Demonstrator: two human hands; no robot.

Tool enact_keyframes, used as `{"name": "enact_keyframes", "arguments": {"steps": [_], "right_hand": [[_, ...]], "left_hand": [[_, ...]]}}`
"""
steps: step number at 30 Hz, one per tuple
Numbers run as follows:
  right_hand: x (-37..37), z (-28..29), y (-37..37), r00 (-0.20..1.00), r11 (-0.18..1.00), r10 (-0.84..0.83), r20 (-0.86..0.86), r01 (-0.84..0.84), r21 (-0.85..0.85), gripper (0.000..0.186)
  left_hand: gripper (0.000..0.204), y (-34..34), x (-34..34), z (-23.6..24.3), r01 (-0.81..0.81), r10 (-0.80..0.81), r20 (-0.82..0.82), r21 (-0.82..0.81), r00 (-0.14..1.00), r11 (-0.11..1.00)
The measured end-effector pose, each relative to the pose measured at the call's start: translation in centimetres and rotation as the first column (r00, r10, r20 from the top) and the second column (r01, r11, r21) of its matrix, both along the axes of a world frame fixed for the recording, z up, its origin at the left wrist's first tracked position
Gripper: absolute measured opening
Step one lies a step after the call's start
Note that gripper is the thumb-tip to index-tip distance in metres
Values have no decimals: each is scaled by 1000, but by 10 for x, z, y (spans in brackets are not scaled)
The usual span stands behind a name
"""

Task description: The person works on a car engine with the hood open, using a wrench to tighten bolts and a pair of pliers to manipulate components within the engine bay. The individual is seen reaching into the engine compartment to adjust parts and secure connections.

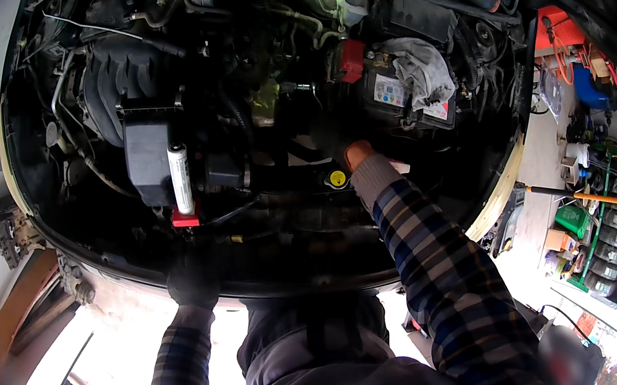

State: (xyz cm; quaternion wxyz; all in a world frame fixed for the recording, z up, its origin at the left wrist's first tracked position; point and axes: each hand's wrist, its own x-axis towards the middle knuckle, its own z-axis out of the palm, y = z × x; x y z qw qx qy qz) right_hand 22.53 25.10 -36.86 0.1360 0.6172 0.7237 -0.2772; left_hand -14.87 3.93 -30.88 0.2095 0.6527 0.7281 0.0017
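Black plastic air box (148, 158): far left of the battery (398, 92), boxy and matte, hard shell, probably hollow and light.
Left hand (193, 281): dark glove, planted on the front edge (274, 280) of the bay, well left of the battery and lower. Too murky to say if curled over the lip or lying flat.
Front edge: painted sheet metal, stiff, fixed, likely grimy. Fine for leaning on, not something to lift.
White tube (180, 177): upright on a red base, just above the left hand, well left of the battery. Smooth and round, looks slick and easy to knock over.
Yellow cap (337, 179): small round plastic cap, left of the battery and a bit below, just beside the right wrist. Guessing hard, light, maybe oily. Best taken round the rim with thumb and two fingers, not pushed from the top.
Right hand (342, 146): reaching into the dark gap just left of the battery, plaid cuff and a strip of wrist showing, fingers lost in shadow. Can't tell if spread, closed or pinching anything.
Red cover (350, 59): at the battery's upper left corner, glossy plastic, thin, probably snaps off easily.
Battery: black block with a pale label, surely heavy and rigid, a two-hands-low sort of lift.
Rag (422, 67): grey-white cloth slumped on top of the battery, soft, crumpled, weighs nothing.
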Motion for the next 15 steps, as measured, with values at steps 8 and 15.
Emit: {"name": "enact_keyframes", "arguments": {"steps": [8, 15], "right_hand": [[-8, -45, -35, 974, 969, -222, -46, 225, 101, 58], [-1, -42, -25, 961, 961, -275, -8, 274, -46, 64]], "left_hand": [[34, 5, 5, 3, 42, -44, 42, 51, 998, 998], [29, 14, 8, 15, 92, -95, -20, -116, 995, 989]]}}
